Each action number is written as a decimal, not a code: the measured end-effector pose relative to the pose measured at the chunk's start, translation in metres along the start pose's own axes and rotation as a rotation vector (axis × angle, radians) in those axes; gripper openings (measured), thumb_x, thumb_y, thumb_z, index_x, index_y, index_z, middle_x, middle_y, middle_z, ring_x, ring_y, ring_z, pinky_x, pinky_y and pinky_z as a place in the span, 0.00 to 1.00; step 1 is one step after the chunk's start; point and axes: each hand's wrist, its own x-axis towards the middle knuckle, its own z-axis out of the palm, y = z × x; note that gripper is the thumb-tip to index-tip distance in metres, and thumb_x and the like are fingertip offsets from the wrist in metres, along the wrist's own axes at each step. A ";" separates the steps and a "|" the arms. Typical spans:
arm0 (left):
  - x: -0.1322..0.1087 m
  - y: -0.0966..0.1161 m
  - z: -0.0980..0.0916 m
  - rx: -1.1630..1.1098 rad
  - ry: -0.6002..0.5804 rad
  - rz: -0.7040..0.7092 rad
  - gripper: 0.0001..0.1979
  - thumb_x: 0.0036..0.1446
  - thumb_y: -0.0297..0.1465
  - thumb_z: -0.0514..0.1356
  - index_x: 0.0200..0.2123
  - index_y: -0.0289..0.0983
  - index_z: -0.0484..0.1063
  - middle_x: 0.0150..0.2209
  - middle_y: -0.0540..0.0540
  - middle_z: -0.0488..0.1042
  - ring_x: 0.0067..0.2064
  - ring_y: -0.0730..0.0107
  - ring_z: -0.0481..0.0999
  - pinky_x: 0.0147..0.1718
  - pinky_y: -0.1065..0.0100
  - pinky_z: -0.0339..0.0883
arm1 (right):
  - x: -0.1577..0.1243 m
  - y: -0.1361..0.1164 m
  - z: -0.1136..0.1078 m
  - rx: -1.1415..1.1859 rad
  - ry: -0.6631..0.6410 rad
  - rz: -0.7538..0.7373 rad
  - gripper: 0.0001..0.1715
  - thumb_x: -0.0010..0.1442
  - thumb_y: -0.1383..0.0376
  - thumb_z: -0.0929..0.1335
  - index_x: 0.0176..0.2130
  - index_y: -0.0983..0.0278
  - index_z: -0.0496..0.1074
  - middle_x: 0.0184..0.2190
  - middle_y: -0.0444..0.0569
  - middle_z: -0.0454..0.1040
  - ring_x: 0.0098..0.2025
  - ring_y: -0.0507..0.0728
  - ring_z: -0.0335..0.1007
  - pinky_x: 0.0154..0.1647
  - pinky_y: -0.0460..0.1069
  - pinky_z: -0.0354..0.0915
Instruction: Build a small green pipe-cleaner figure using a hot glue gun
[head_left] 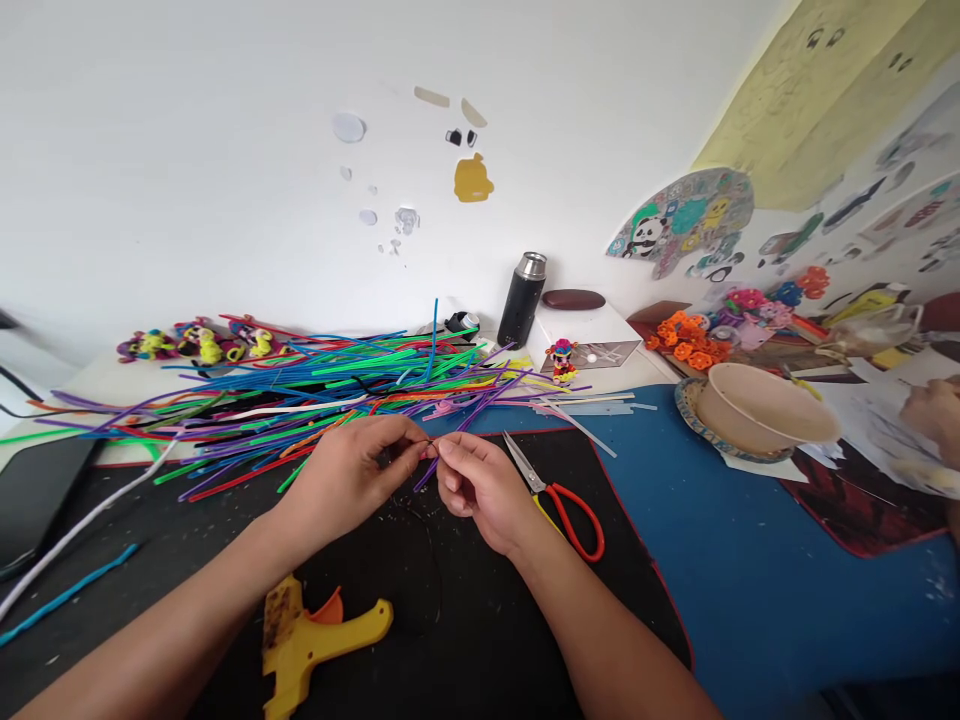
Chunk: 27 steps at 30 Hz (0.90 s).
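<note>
My left hand (pixel 367 465) and my right hand (pixel 476 480) meet above the black mat (pixel 480 640), thumbs and forefingers pinched almost tip to tip. Between them runs a thin dark strand (pixel 430 443), with a tiny reddish bit by the fingertips, too small to make out. A dark length (pixel 438 580) trails down over the mat below; whether it joins the held strand is unclear. Right of my right hand lie scissors (pixel 577 525) with red and yellow handles. Below my left hand rests a yellow glue gun (pixel 322 640) with an orange trigger.
Behind the hands spreads a pile of colourful pipe cleaners (pixel 315 385). Small fuzzy dolls (pixel 199 342) stand back left, another doll (pixel 562 362) by a white box (pixel 600 335). A black flask (pixel 523 300) and a bowl (pixel 765 410) are further right. Another person's hand (pixel 934 415) shows at the right edge.
</note>
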 end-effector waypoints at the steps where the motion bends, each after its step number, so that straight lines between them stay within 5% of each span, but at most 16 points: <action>1: 0.000 0.000 0.000 0.017 0.004 0.019 0.12 0.72 0.38 0.59 0.39 0.42 0.82 0.37 0.48 0.87 0.36 0.63 0.85 0.38 0.68 0.73 | 0.000 0.000 0.000 0.006 0.003 -0.004 0.25 0.57 0.48 0.80 0.36 0.64 0.74 0.22 0.37 0.65 0.19 0.46 0.55 0.21 0.46 0.40; 21: -0.001 -0.008 -0.003 0.315 0.008 0.334 0.13 0.77 0.31 0.56 0.42 0.40 0.81 0.37 0.46 0.86 0.37 0.62 0.83 0.38 0.64 0.68 | -0.002 -0.002 0.000 -0.051 -0.032 0.027 0.25 0.58 0.49 0.80 0.33 0.63 0.71 0.19 0.32 0.56 0.18 0.45 0.51 0.21 0.46 0.39; 27: -0.001 -0.009 -0.004 0.332 -0.008 0.317 0.14 0.77 0.32 0.55 0.43 0.41 0.81 0.37 0.46 0.86 0.37 0.62 0.83 0.39 0.63 0.69 | -0.001 -0.001 0.001 -0.045 -0.030 0.032 0.26 0.57 0.48 0.80 0.33 0.63 0.71 0.19 0.32 0.57 0.18 0.46 0.52 0.21 0.47 0.39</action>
